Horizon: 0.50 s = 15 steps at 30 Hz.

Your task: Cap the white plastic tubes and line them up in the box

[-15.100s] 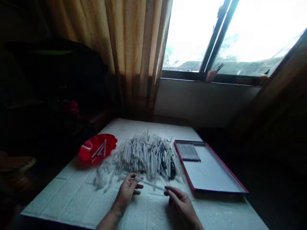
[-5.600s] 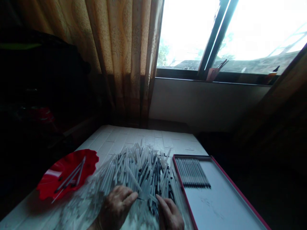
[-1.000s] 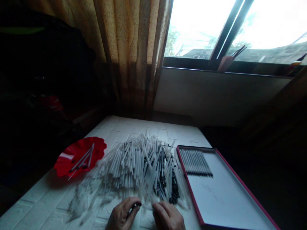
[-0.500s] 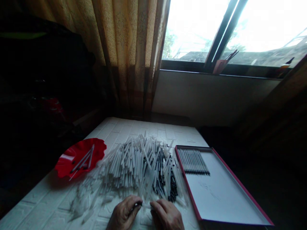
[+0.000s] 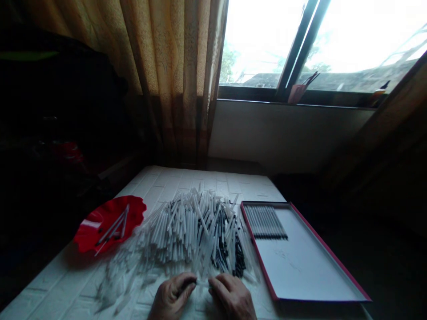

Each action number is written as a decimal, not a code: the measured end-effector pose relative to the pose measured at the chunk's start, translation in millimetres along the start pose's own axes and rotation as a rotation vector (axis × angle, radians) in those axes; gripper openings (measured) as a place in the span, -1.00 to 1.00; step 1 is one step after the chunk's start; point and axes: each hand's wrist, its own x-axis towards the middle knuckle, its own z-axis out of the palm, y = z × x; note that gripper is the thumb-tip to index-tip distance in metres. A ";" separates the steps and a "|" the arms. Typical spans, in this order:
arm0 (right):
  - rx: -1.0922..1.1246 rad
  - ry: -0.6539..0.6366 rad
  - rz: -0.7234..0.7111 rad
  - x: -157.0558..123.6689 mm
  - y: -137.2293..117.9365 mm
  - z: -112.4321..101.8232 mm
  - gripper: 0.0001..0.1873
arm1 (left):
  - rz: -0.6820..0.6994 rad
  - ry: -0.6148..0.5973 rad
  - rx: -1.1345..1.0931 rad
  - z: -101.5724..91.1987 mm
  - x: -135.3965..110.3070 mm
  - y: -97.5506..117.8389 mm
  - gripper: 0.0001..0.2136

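Thin pale tube, held over the near side of the table.
Left to right: red bowl with several sticks; left hand pinching the tube; heap of pale tubes just beyond; right hand pinching it too; shallow box with a dark-tipped row.

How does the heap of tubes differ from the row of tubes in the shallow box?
The heap is jumbled, its tubes lying at several angles; the row is neat and parallel. The heap is far larger, on the table; the row occupies one corner of the box. Both show pale, slim tubes and black parts.
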 end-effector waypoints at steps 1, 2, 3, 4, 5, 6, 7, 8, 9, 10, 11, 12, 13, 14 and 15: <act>-0.003 0.005 0.001 -0.2 -0.1 0.5 -0.63 | 0.004 0.005 -0.004 0.4 -0.3 -1.1 -0.75; -0.006 0.015 0.002 -0.4 -0.3 1.2 -0.64 | 0.010 0.010 -0.007 0.8 -0.6 -2.0 -0.75; -0.006 0.029 0.007 -0.8 -0.4 2.0 -0.63 | 0.017 0.018 -0.008 1.1 -0.8 -2.7 -0.75; 0.001 0.045 0.014 -1.2 -0.5 3.0 -0.61 | 0.022 0.026 -0.007 1.3 -0.9 -3.2 -0.76; 0.010 0.059 0.022 -1.8 -0.5 4.0 -0.59 | 0.025 0.033 -0.005 1.4 -0.8 -3.2 -0.77; 0.017 0.068 0.033 -2.5 -0.5 5.1 -0.58 | 0.027 0.036 -0.002 1.5 -0.5 -3.1 -0.78; 0.021 0.065 0.046 -3.1 -0.3 6.0 -0.59 | 0.027 0.036 -0.001 1.5 -0.1 -2.7 -0.78; 0.023 0.054 0.054 -3.6 -0.2 6.6 -0.59 | 0.024 0.031 -0.001 1.4 0.3 -2.4 -0.78; 0.020 0.039 0.056 -3.9 0.1 6.9 -0.58 | 0.024 0.028 -0.003 1.4 0.7 -2.1 -0.78; 0.013 0.027 0.052 -4.1 0.5 7.0 -0.57 | 0.025 0.028 -0.008 1.4 1.1 -2.1 -0.77; 0.004 0.020 0.047 -4.2 0.9 6.9 -0.57 | 0.026 0.028 -0.012 1.3 1.3 -2.3 -0.77; -0.003 0.019 0.040 -4.2 1.4 6.7 -0.57 | 0.026 0.033 -0.016 1.2 1.4 -2.9 -0.77; -0.009 0.021 0.033 -4.2 1.9 6.6 -0.58 | 0.024 0.042 -0.020 1.0 1.4 -3.8 -0.77; -0.017 0.024 0.026 -4.2 2.3 6.7 -0.59 | 0.019 0.049 -0.023 0.8 1.3 -4.8 -0.77; -0.023 0.024 0.024 -4.4 2.7 7.1 -0.60 | 0.011 0.047 -0.027 0.6 1.1 -5.9 -0.78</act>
